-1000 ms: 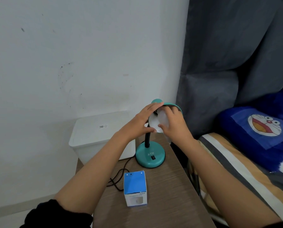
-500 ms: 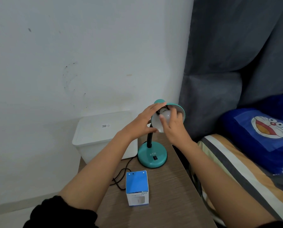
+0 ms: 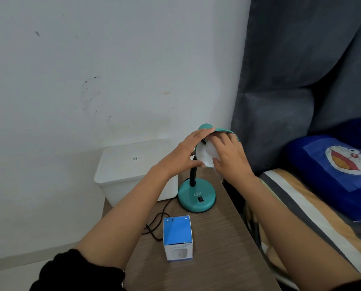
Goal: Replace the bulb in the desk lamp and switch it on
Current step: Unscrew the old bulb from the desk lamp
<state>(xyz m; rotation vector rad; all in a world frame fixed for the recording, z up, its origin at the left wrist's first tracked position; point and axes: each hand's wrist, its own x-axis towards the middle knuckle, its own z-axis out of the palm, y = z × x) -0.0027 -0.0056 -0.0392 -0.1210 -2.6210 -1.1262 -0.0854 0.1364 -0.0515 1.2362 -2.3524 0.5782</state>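
Small wood nightstand (image 3: 217, 248) jammed btwn a white wall and a bed, teal lamp (image 3: 196, 196) at the back w/ a white bin (image 3: 133, 164) beside it and a blue bulb box (image 3: 177, 238) standing closed up front. Left hand (image 3: 181, 156) is cupped round the outside of the shade (image 3: 223, 131), bracing it. Right hand (image 3: 230, 158) is up inside, fingers wrapped on the white bulb (image 3: 210, 152). Vs half a sec ago the right hand has rolled over: fingers sit higher across the bulb and the wrist has dropped, while the left hasn't budged. Reads to me like a twist on the bulb, prob unscrewing the old one since the box looks unopened, tho can't tell direction. Bulb's still in the shade, switch (image 3: 200, 199) untouched, so early days.
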